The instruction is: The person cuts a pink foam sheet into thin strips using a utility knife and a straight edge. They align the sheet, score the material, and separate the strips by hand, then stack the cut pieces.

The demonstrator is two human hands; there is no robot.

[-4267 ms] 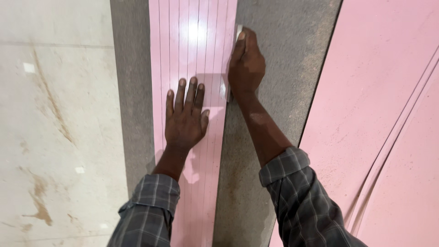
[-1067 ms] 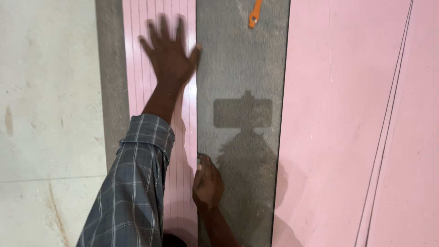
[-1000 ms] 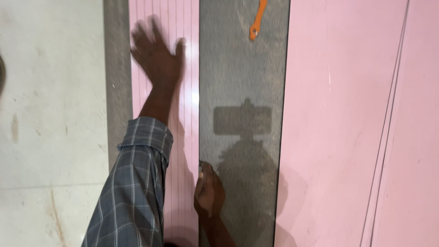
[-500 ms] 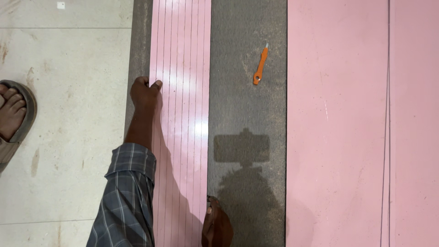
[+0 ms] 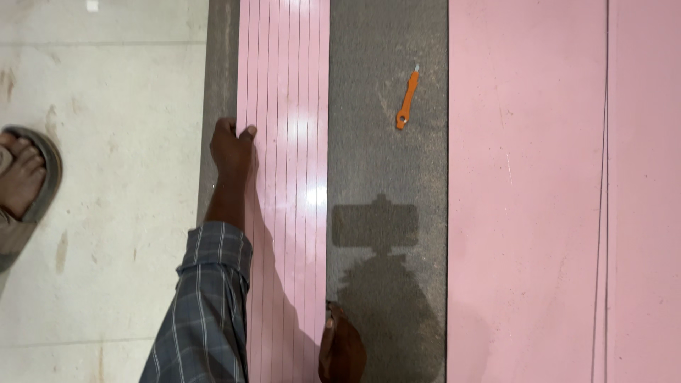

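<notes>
A long narrow pink strip [image 5: 287,106], scored with thin lengthwise lines, lies on a grey stone band [image 5: 386,64]. My left hand [image 5: 231,147] is curled over the strip's left edge, fingers closed on it. My right hand [image 5: 341,349] sits at the bottom of the view against the strip's right edge, thumb on the edge; the frame cuts off part of it. An orange utility knife [image 5: 406,99] lies on the grey band, well beyond my right hand and apart from both hands.
A wide pink sheet [image 5: 525,191] covers the right side, with another sheet edge [image 5: 642,213] further right. Pale tiled floor [image 5: 120,234] lies to the left. Another person's sandalled foot [image 5: 25,177] rests at the left border.
My left hand came back from flat and spread far up the strip to its left edge and closed on it. The right hand stayed low at the right edge. The sandalled foot came into view.
</notes>
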